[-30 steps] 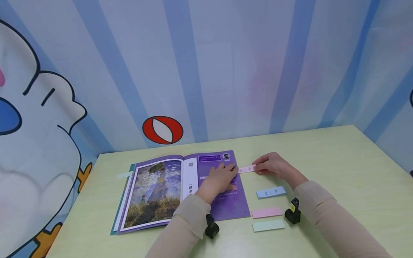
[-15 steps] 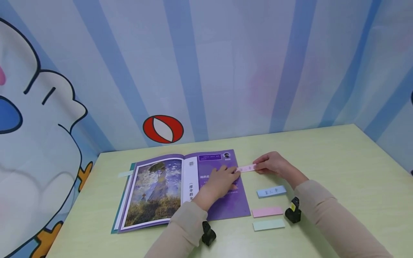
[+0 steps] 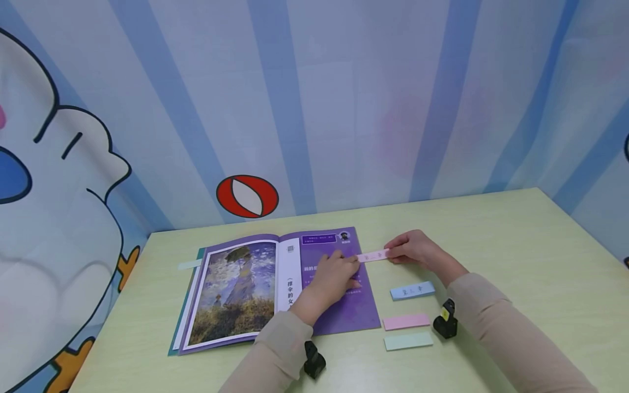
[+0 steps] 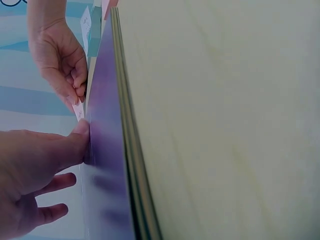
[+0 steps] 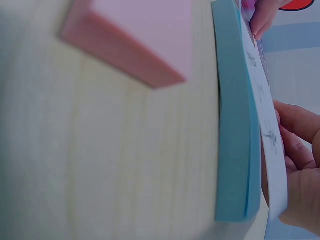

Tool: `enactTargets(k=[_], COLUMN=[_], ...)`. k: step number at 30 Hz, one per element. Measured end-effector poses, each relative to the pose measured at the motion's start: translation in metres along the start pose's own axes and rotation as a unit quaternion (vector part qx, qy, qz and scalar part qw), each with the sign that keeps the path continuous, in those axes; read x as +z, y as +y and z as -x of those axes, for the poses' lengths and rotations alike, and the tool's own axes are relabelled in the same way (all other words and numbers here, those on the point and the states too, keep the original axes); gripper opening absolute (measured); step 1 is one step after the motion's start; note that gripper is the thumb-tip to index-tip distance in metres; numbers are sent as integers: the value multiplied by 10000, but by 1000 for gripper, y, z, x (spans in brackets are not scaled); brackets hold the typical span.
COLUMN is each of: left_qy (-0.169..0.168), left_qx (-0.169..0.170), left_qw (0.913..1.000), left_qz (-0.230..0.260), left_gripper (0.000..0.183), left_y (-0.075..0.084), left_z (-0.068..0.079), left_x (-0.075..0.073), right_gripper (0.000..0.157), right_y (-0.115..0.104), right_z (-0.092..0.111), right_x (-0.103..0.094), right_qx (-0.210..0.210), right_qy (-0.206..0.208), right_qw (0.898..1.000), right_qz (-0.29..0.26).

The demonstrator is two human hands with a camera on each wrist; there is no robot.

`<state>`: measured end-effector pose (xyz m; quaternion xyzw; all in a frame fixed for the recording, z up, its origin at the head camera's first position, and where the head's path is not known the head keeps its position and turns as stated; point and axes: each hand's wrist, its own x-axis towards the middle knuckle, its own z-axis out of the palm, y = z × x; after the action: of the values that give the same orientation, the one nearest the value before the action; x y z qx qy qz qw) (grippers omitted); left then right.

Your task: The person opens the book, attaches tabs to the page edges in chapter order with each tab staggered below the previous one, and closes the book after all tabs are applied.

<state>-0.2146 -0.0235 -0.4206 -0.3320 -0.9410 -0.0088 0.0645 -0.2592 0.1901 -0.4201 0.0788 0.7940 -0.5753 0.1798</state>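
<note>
An open picture book lies on the table, a painting on its left page and a purple page on the right. My left hand rests on the purple page. Its extended fingertips touch the inner end of a pale pink sticky note with handwriting, at the page's outer edge. My right hand pinches the note's other end between thumb and fingers, beyond the book. In the left wrist view the note spans between both hands. Close to the right hand is a blue sticky-note pad, its handwritten top sheet lifting in the right wrist view.
A pink sticky-note pad and a pale green pad lie below the blue one, right of the book. A pale strip sticks out from the book's left side. Behind the table hangs a striped cartoon backdrop.
My left hand has drawn back slightly toward the lower left, and more of the pink note's inner end shows. The right hand keeps its hold in nearly the same place.
</note>
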Motion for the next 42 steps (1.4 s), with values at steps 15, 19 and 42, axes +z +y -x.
enactTargets(k=[15, 19, 42], left_qy=[72, 162, -331], left_qx=[89, 168, 134], left_qw=[9991, 9995, 9927], left_qz=[-410, -221, 1150], left_gripper=[31, 31, 43], left_y=[4, 4, -15], left_z=[0, 1, 27], left_x=[-5, -3, -15], right_gripper=[30, 31, 36], right_y=[2, 3, 0], right_z=[0, 1, 18], right_x=[-2, -3, -12], right_qx=[41, 32, -47], right_qy=[-20, -24, -127], right_qw=[10000, 10000, 9998], right_qz=[-23, -75, 125])
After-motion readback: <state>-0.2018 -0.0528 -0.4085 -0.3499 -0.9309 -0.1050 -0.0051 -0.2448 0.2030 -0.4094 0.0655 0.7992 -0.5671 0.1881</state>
